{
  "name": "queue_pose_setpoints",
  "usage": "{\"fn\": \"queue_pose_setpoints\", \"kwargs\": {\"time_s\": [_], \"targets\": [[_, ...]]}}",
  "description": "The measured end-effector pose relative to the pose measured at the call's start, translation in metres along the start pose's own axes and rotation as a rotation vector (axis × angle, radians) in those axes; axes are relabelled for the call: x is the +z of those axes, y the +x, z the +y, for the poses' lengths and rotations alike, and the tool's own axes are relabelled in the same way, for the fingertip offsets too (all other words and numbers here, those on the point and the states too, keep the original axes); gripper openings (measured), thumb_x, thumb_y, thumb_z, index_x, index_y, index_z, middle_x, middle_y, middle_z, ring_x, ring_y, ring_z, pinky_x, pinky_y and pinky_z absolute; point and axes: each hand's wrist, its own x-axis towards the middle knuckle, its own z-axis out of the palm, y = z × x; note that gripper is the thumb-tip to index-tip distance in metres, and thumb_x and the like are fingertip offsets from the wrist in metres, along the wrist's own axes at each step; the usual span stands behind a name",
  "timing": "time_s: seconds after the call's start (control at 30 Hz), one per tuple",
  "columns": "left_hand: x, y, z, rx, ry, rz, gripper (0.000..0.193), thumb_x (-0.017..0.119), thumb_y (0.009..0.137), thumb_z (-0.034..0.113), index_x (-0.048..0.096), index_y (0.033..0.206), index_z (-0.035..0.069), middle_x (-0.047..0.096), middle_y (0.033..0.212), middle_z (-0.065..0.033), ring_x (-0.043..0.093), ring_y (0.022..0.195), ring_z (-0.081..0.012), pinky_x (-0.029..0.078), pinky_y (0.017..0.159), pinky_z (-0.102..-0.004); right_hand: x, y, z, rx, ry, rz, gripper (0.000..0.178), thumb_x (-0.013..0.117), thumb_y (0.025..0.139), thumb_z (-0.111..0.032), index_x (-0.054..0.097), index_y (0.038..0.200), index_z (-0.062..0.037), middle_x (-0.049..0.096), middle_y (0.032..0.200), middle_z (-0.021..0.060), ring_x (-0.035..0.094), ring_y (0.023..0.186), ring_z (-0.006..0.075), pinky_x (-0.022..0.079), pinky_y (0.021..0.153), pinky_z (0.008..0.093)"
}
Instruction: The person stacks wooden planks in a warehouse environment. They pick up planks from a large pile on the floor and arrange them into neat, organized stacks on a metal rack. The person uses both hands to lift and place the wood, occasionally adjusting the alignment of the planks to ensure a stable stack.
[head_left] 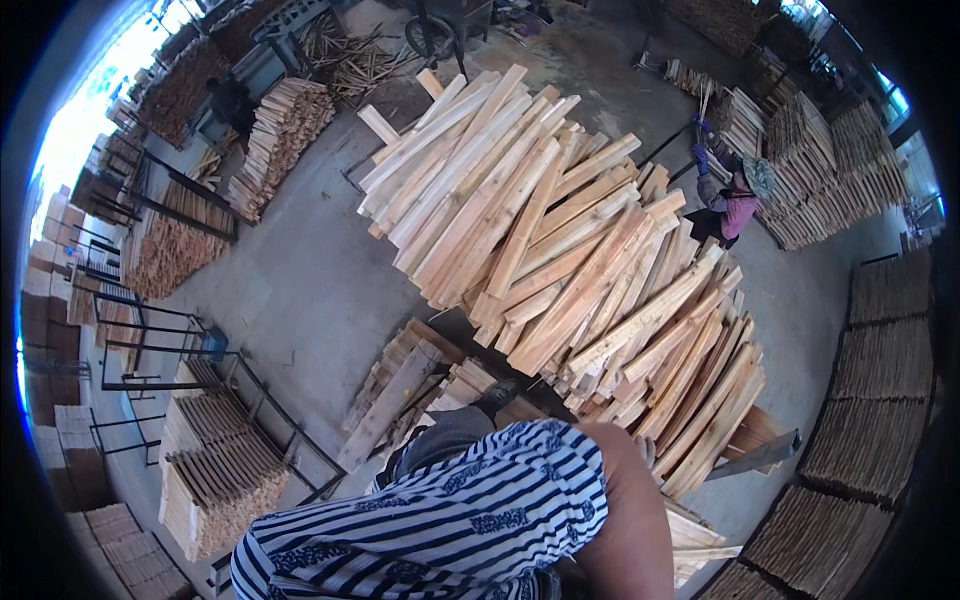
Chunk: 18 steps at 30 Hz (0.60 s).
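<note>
One of my arms [632, 510], bare below a blue-and-white striped sleeve [480, 500], bends at the lower middle of the head view. It is beside the near end of a large heap of loose wooden planks [560, 250]. I cannot tell which arm it is. Neither of my hands can be made out; my clothes, my arm and the planks hide that area. The planks are pale, long and narrow, lying crisscross at a slant. Below the heap, shorter boards and offcuts [400, 375] lie near my dark shoe [497, 397].
Across the heap stands a co-worker [735, 205] in a patterned hat, gloved hands raised. Stacked slats [225, 460] stand by a black metal frame [285, 425] at left. Tall slat stacks [865, 450] line the right side. Concrete floor [300, 290] shows left of the heap.
</note>
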Motion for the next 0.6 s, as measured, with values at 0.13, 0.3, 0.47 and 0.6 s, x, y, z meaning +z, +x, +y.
{"fn": "queue_pose_setpoints", "kwargs": {"time_s": [0.13, 0.3, 0.47, 0.6], "targets": [[0.003, 0.019, 0.018, 0.029, -0.015, -0.018, 0.033, 0.054, 0.099, 0.031, 0.06, 0.121, 0.007, 0.065, 0.103, -0.0102, 0.063, 0.097, -0.0251, 0.052, 0.087, -0.0436, 0.016, 0.018, -0.002, -0.04, 0.04, -0.161, 0.036, 0.059, 0.096, -0.017, 0.059, 0.13, -0.0049, 0.053, 0.135, 0.0238, 0.056, 0.121, 0.0386, 0.049, 0.098, 0.0446], [0.011, 0.042, 0.039, 0.077, -0.02, -0.062, 0.033, 0.054, 0.099, 0.031, 0.061, 0.122, 0.008, 0.065, 0.103, -0.0099, 0.063, 0.097, -0.0248, 0.053, 0.087, -0.0438, 0.041, 0.027, -0.003, -0.091, 0.001, -0.214, 0.035, 0.06, 0.095, -0.013, 0.059, 0.129, -0.0069, 0.055, 0.132, 0.0233, 0.059, 0.116, 0.0379, 0.05, 0.097, 0.0432], [0.033, 0.064, 0.075, 0.189, 0.013, -0.158, 0.033, 0.053, 0.1, 0.031, 0.061, 0.122, 0.009, 0.065, 0.103, -0.0096, 0.064, 0.097, -0.0245, 0.053, 0.087, -0.0441, 0.074, 0.031, -0.008, -0.049, 0.097, -0.398, 0.036, 0.062, 0.091, -0.009, 0.06, 0.127, -0.0073, 0.057, 0.128, 0.0224, 0.06, 0.114, 0.0373, 0.05, 0.097, 0.0434], [0.038, 0.096, 0.081, 0.218, 0.001, -0.174, 0.032, 0.053, 0.101, 0.031, 0.061, 0.123, 0.009, 0.065, 0.103, -0.0094, 0.064, 0.098, -0.0242, 0.053, 0.087, -0.0443, 0.096, 0.038, -0.063, 0.026, 0.208, -0.573, 0.034, 0.061, 0.091, -0.011, 0.061, 0.125, -0.0042, 0.058, 0.126, 0.0214, 0.061, 0.111, 0.0378, 0.05, 0.097, 0.0435]]}}
